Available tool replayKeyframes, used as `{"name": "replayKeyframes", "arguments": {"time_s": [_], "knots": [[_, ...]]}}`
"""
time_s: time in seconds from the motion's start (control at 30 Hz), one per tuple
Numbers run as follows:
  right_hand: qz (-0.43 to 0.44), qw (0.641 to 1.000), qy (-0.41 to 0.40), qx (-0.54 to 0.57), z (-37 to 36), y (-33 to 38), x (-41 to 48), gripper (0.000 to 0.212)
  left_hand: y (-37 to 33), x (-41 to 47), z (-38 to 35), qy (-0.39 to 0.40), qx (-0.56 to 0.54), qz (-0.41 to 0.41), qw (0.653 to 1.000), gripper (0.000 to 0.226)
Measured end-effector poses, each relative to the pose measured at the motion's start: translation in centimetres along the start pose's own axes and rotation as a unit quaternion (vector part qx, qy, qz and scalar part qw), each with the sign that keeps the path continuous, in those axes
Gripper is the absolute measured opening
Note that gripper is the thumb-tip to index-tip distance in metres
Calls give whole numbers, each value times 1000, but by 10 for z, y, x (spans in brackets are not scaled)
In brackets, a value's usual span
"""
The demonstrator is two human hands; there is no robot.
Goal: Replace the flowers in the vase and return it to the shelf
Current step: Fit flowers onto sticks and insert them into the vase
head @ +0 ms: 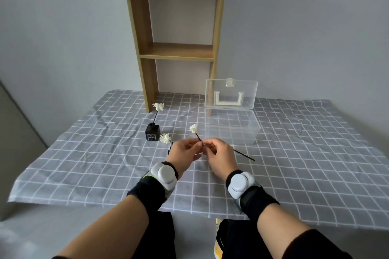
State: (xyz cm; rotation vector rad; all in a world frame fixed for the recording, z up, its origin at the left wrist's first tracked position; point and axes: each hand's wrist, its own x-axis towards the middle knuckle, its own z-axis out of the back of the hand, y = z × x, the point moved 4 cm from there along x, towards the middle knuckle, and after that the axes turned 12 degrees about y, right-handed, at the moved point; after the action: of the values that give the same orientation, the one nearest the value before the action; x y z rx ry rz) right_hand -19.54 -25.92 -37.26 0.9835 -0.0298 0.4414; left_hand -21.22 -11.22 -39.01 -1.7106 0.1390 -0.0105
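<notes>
A small black vase (152, 134) stands on the checked cloth, left of centre, with one white flower (158, 107) on a dark stem rising from it. Another white flower (165, 138) lies on the cloth just right of the vase. My left hand (185, 154) and my right hand (219, 154) meet above the cloth, both pinching the dark stem of a third white flower (193, 128); its head points up and away, and the stem's tail (244, 155) sticks out to the right behind my right hand.
A tall wooden shelf (176, 51) stands at the back of the table against the wall. A clear plastic box (231, 130) with its lid raised sits right of the hands. The grey checked cloth (94, 153) covers the table.
</notes>
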Motion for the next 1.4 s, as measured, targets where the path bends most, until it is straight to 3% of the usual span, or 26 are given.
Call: {"name": "replayKeyframes", "arguments": {"time_s": [0.27,0.4,0.6,0.83,1.4], "knots": [[48,998,46,-4,-33,53,34,13,-36,-15,53,-105,8,-54,993,6],[49,996,75,-11,-50,67,48,24,-60,-19,91,-170,-17,-87,981,7],[20,995,100,-11,-62,53,56,29,-95,-12,148,-274,147,-110,944,5],[-1,994,107,-25,-70,36,62,22,-106,2,160,-280,299,-107,906,2],[-37,992,119,-20,-75,11,66,23,-96,20,164,-301,322,-95,892,4]]}}
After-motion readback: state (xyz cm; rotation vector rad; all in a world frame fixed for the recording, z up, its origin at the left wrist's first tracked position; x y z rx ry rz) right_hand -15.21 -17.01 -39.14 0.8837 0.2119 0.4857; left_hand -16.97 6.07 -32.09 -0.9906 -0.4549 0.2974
